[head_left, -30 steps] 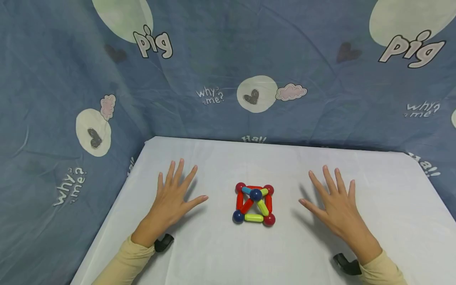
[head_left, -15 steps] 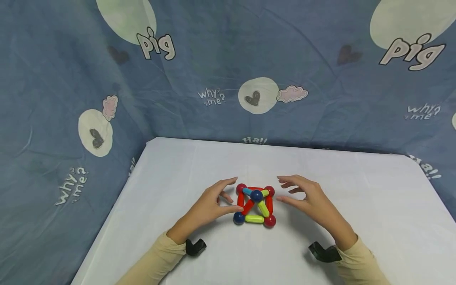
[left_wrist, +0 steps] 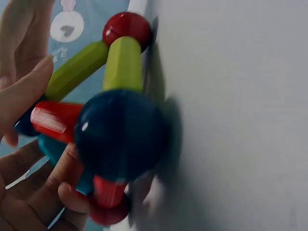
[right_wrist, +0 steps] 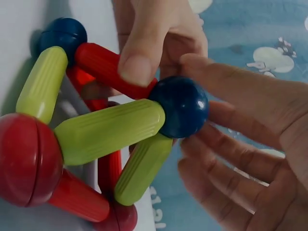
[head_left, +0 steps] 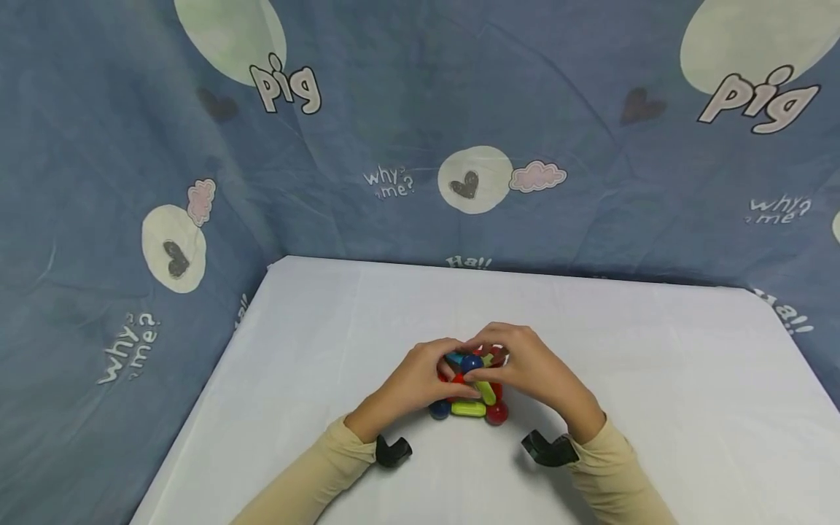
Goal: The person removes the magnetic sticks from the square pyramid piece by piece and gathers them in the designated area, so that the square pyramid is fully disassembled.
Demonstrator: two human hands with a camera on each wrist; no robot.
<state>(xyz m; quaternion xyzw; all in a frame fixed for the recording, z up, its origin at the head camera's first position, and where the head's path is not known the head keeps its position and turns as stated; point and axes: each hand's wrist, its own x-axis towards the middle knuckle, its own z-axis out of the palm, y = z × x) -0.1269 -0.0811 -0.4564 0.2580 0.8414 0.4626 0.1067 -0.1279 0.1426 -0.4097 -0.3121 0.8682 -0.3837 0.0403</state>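
Note:
A pyramid of magnetic rods and balls (head_left: 468, 410) stands on the white table, with red and blue balls at its base corners and a blue ball (right_wrist: 183, 107) at its peak. My left hand (head_left: 410, 379) grips its left side. In the right wrist view the left thumb (right_wrist: 137, 70) presses on a sloping red rod (right_wrist: 103, 65), while the left wrist view shows curled fingers (left_wrist: 57, 180) by a light blue rod. My right hand (head_left: 534, 368) curves its thumb and fingers around the peak ball. Both hands partly hide the pyramid's back.
The white cloth-covered table (head_left: 689, 394) spreads around the hands. Behind and left of it hangs a blue printed curtain (head_left: 367, 95). Black wrist mounts sit under both wrists, the left mount (head_left: 394, 452) and the right mount (head_left: 551, 448) low over the cloth.
Both hands, spread wide on either side a second ago, have come inward and closed around the pyramid's upper part. The pyramid stays in about the same place.

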